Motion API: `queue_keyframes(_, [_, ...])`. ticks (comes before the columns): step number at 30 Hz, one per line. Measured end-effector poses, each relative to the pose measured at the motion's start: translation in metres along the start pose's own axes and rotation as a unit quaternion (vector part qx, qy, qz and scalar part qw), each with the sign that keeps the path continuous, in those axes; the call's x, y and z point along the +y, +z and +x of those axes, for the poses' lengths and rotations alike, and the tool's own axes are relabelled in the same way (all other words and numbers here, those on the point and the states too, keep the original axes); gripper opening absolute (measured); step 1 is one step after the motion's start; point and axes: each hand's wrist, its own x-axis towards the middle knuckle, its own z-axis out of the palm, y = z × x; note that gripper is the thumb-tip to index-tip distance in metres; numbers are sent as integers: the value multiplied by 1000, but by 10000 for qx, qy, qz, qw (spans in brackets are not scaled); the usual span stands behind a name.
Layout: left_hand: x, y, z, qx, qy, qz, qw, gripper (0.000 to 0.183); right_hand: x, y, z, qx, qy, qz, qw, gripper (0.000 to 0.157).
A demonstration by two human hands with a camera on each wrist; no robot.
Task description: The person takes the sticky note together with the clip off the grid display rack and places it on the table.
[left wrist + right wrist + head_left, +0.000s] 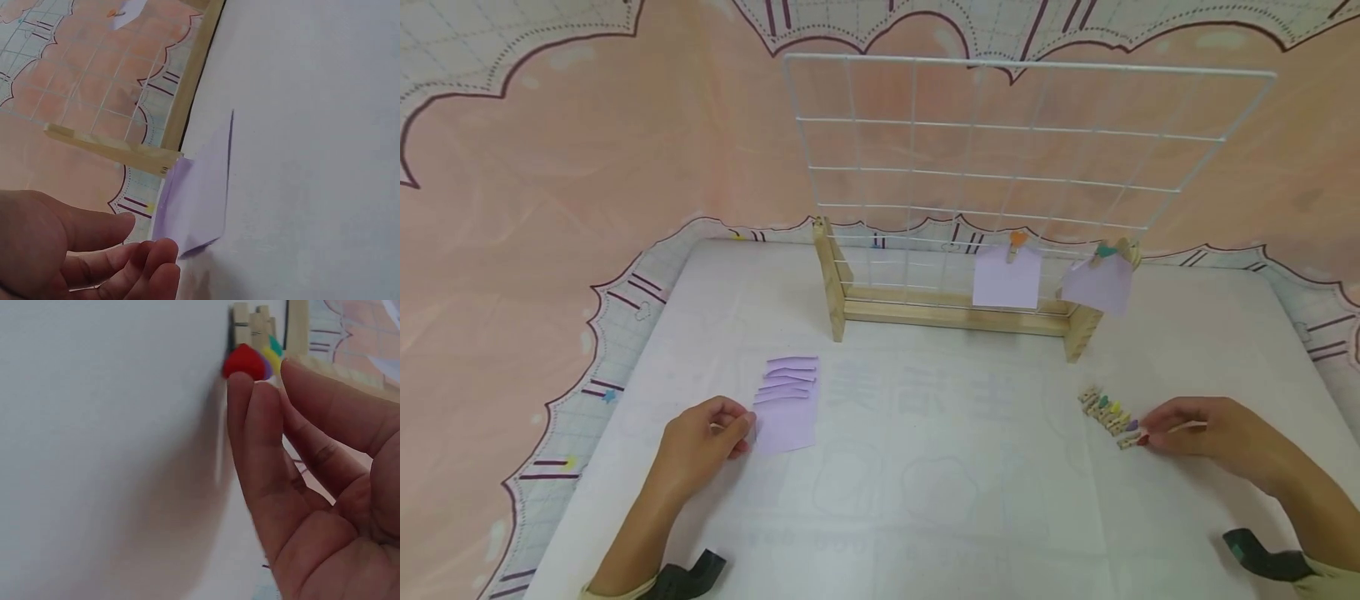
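My left hand (703,442) is at the left edge of a stack of purple paper sheets (786,429) fanned in overlapping steps. In the left wrist view its thumb and fingers are apart, with the sheets (200,194) just beyond the fingertips. On the right, my right hand (1198,433) reaches to a row of small wooden clothespins (1105,412). The nearest clothespin bears a red heart (244,362); a fingertip is at that heart, and the thumb stands apart from the fingers. Purple, yellow and green decorations show behind it.
A white wire grid (917,171) stands in a wooden base (955,318) at the back. Two purple sheets hang on it at the right, one under an orange clip (1018,239), the other under a green clip (1103,251). A white cloth (962,533) covers the table.
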Motion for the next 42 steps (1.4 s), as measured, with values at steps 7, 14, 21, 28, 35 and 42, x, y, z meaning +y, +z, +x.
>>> queue_keyframes(7, [24,0,7,210,412,-49,9989,24,-27,-4,0,602,-216,-472,9968,39])
queue_keyframes(14, [62,8,23,123,1041,-202,9943,18,-80,0,2,1594,-1050,-776,9785,36])
queue_keyframes(21, [109,23,43,-235,1753,-648,9821,21,-134,6,10,2595,-2169,-457,9400,16])
queue_keyframes(28, [149,46,67,-830,1850,-1325,9702,28,-176,0,24,2986,-2869,-240,9099,20])
queue_keyframes(35, [179,73,83,-1122,2041,-1747,9567,33,-206,-6,39,3137,-3185,-524,8930,24])
queue_keyframes(42, [208,94,91,-1250,1838,-2230,9491,36,-228,-14,53,3505,-2942,-723,8862,27])
